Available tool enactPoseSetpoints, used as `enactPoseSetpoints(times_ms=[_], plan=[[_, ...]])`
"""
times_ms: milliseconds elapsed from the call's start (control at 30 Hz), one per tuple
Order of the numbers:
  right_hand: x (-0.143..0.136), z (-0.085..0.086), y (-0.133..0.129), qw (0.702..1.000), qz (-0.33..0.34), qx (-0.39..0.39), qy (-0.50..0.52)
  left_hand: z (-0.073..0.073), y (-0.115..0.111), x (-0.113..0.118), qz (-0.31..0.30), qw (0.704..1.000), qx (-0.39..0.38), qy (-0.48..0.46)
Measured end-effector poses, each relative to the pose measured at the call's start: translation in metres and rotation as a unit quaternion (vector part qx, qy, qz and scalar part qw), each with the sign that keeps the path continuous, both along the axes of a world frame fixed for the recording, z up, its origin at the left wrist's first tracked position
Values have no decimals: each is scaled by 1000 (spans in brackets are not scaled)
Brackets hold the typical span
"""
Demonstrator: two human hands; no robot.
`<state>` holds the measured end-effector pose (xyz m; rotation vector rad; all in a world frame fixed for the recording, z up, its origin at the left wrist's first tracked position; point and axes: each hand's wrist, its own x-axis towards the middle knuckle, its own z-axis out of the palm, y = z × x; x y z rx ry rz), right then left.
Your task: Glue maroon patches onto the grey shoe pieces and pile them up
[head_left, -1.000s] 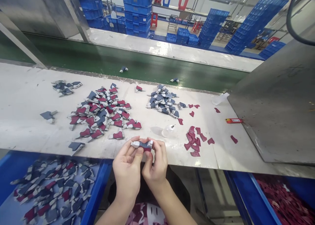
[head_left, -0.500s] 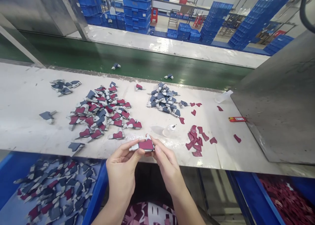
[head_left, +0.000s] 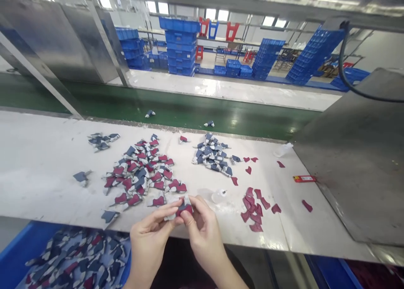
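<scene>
Between my two hands is a small grey plastic part with a maroon inlay (head_left: 185, 208), held just above the table's front edge. My left hand (head_left: 154, 232) pinches its left end between thumb and fingers. My right hand (head_left: 203, 230) grips the right side, its thumb pressed on the maroon face. Fingers cover much of the part. Left of my hands lies a large pile of similar grey, blue and maroon parts (head_left: 139, 171). A heap of blue-grey parts (head_left: 212, 156) is farther back, and loose maroon pieces (head_left: 252, 209) lie to the right.
A small clear bottle with a dark tip (head_left: 219, 196) stands near my right hand. A blue bin of parts (head_left: 19, 242) sits below the table at left, another blue bin (head_left: 328, 272) at right. Behind runs a green conveyor belt (head_left: 176, 108) carrying two parts. A metal panel (head_left: 353, 162) bounds the right.
The camera view has tilted upward, so the table appears lower. My right thumb has shifted onto the part's maroon face, and the part is turned and more covered by fingers.
</scene>
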<state>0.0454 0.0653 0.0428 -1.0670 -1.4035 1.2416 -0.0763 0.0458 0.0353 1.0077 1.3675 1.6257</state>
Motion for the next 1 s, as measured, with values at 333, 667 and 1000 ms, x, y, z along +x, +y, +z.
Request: enactPoseSetpoints(times_ms=[333,667,1000], plan=[[75,102,164,847,226,230,-422,62,104,-164,-88,944,-85,308],[32,-2,407,786,149,150,-581,43,344,-250,-22,776,-251,578],[81,-10,351,844,113,212,-480,10,421,-247,-7,709,-305,636]])
